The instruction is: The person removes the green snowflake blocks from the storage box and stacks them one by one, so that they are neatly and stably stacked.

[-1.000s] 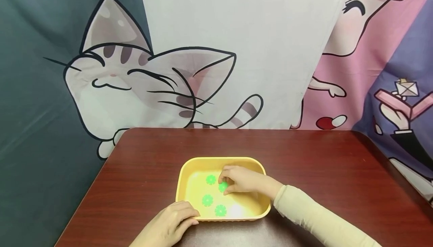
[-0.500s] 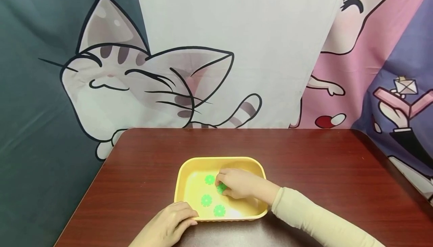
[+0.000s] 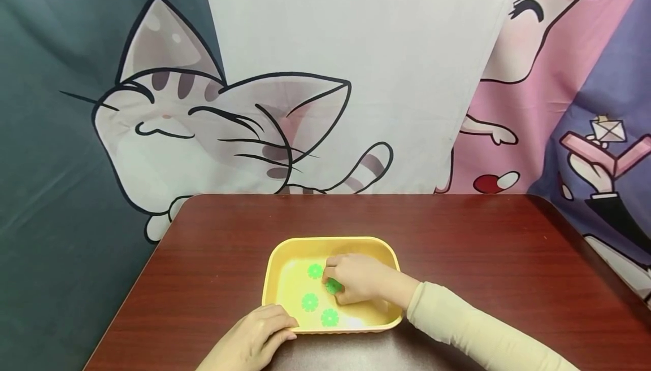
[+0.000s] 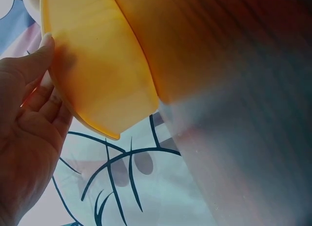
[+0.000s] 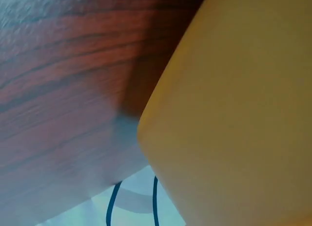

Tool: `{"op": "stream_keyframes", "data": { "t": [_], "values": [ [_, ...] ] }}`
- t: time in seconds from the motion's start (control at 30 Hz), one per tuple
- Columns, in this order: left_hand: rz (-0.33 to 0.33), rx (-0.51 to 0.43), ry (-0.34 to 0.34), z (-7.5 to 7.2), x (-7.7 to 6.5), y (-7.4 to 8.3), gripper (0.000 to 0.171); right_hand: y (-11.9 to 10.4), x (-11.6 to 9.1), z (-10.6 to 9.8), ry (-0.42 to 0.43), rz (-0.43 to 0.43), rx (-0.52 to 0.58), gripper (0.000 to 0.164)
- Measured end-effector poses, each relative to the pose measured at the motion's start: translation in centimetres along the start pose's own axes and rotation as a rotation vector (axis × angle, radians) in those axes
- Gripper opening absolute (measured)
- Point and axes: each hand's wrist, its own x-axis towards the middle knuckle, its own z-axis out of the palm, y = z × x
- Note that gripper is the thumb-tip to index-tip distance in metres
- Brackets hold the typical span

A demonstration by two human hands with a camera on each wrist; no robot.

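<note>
A yellow plastic basin (image 3: 285, 245) stands on the table with several notched green snowflake discs in it. My left hand (image 3: 251, 331) grips its near left rim, the thumb on the outer wall in the left wrist view, where the basin (image 4: 97, 65) is seen from outside. Inside the basin my right hand (image 3: 358, 276) pinches one green snowflake disc (image 3: 333, 286) between thumb and fingers. The other discs, such as one flat green disc (image 3: 309, 302), lie to the left and in front of it. In the right wrist view the basin wall (image 5: 234, 104) hides the right hand.
The dark red-brown wooden table (image 3: 483, 258) extends around the basin. Behind it hangs a cloth backdrop (image 3: 407, 66) printed with a cartoon cat and other figures.
The right hand has moved slightly down onto the middle disc, and its fingers have closed around it. The left hand stays on the rim.
</note>
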Motion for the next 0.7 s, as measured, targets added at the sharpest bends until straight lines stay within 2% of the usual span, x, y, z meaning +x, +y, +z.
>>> {"op": "stream_keyframes", "data": {
  "t": [0.2, 0.33, 0.43, 0.7],
  "values": [
    [-0.004, 0.0, 0.001, 0.1, -0.1, 0.0, 0.006, 0.3, -0.1, 0.1, 0.027, -0.035, -0.034, 0.026],
    [0.015, 0.0, 0.004, 0.2, 0.0, -0.1, 0.005, 0.7, -0.5, -0.1, 0.059, -0.028, -0.016, 0.022],
    [0.028, -0.003, 0.009, 0.3, 0.0, -0.2, 0.004, 1.0, -0.9, -0.6, 0.114, -0.028, 0.011, 0.019],
    [0.051, -0.015, 0.035, 0.4, 0.0, -0.4, 0.005, 1.7, -2.5, -2.3, 0.294, -0.054, 0.031, 0.024]
  ]
}}
